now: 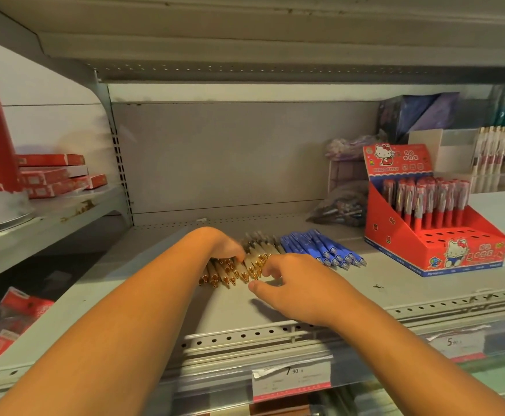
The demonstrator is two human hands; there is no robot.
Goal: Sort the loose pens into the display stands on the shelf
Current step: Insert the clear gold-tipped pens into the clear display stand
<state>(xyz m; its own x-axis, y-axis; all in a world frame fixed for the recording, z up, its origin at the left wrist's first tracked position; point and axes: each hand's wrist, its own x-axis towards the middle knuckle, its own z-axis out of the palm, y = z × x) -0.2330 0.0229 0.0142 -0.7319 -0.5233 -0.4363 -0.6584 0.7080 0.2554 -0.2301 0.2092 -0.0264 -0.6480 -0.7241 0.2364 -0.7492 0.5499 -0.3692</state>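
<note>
A heap of cream pens with gold tips point(230, 270) lies on the grey shelf point(155, 283). My left hand point(225, 246) reaches over the heap from the left, its fingers curled down onto the pens. My right hand point(290, 280) comes from the right, fingertips curled against the gold tips. Whether either hand actually holds a pen is hidden by the fingers. A row of blue pens point(320, 247) lies just right of the heap. The red cartoon-cat display stand point(434, 235) at the right holds several red pens in its back rows; its front holes are empty.
Plastic bags of pens point(341, 205) lie behind the blue pens. A clear stand of white pens point(500, 154) and dark boxes point(413, 115) are at the back right. Red boxes point(53, 175) sit on the left shelf. Price tags point(291, 379) hang on the front edge.
</note>
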